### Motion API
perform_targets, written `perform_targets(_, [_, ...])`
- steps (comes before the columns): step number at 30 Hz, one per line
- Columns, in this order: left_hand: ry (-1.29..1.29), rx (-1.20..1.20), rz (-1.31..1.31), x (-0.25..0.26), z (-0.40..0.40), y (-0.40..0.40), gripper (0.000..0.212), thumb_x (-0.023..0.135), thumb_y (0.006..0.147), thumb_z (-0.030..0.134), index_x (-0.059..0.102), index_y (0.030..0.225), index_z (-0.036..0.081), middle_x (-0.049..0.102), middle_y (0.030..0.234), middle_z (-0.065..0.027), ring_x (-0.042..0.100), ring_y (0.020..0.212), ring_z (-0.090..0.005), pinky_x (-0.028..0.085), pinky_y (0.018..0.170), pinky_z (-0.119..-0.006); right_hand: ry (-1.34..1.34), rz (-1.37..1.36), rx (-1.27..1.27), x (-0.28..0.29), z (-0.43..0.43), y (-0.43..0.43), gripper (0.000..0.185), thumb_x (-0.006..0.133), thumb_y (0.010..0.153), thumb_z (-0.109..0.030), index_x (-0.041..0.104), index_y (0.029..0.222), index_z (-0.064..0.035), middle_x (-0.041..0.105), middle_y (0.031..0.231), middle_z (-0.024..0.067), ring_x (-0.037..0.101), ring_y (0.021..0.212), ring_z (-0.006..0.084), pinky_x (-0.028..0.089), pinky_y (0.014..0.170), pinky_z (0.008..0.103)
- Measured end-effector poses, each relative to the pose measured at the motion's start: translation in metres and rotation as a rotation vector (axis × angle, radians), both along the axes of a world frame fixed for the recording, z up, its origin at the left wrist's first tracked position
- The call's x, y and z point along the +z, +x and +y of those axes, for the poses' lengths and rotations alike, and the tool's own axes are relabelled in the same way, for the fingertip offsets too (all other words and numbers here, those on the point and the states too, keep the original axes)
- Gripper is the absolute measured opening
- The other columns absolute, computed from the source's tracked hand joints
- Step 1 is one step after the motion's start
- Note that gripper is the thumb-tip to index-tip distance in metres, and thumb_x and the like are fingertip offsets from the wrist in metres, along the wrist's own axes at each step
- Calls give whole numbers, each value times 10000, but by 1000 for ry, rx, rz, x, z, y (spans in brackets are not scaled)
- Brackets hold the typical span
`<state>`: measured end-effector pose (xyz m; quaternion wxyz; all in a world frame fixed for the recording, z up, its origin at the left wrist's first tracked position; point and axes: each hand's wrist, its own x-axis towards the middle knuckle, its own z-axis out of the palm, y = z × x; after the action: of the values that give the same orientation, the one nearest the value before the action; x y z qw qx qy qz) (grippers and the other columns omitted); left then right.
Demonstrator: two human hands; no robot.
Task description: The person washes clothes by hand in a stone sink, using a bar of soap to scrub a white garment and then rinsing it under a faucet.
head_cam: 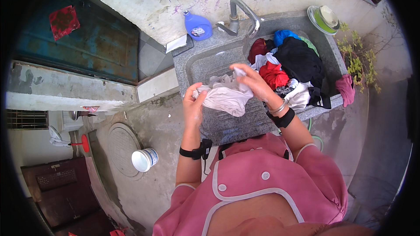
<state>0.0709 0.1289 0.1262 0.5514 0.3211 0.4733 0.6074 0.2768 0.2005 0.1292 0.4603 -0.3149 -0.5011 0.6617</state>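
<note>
A pale, crumpled cloth hangs between my two hands, over the ridged washboard part of a grey stone sink. My left hand pinches its left end between thumb and fingers. At the other end, my right hand holds a bunched part of the cloth, with whitish wet marks on the skin. Right of that hand, a heap of clothes fills the other basin: a black garment, a red one, a white one and a blue one.
A metal faucet rises behind the basin, with a blue detergent bottle to its left. Stacked bowls sit on the far right corner. A pink cloth drapes over the right rim. On the floor at left stands a white bucket.
</note>
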Motion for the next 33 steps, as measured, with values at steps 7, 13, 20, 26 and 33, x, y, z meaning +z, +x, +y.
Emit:
perform_targets(7, [115,-98,340,24,1,-3,362,587,779,-55,524,1128,13,566,978,-24,534,803,-66,430,671,-188,284,-582,282,-23,5,19,333,732,695,-288,608,836,-13,595,685,84,552,658,162,428,621,304])
perform_targets(13, [62,-109,218,28,0,-6,427,561,791,-65,470,1201,10,555,1039,-60,541,889,-97,435,758,-218,-102,-63,269,-30,21,26,214,703,750,-190,539,703,-60,541,674,-5,448,629,37,335,508,199])
perform_targets(20, [176,-158,373,42,3,6,454,551,809,-47,439,1243,25,570,1004,-65,549,854,-94,444,733,-216,-54,-181,489,-30,3,10,335,657,779,-341,569,879,-34,592,781,12,500,715,74,386,597,228])
perform_targets(26, [63,-19,434,28,1,-3,489,557,812,-30,403,1268,51,593,930,-53,561,764,-76,455,635,-202,59,-382,364,-19,15,28,205,687,750,-175,605,775,12,538,693,-36,488,664,64,372,601,214])
perform_targets(33, [-247,14,-105,-7,1,23,432,546,873,288,414,1220,67,571,1046,-113,600,885,-208,508,747,-352,-96,117,-90,-3,-5,-19,150,572,771,-55,558,914,-15,601,835,44,570,740,90,454,620,217])
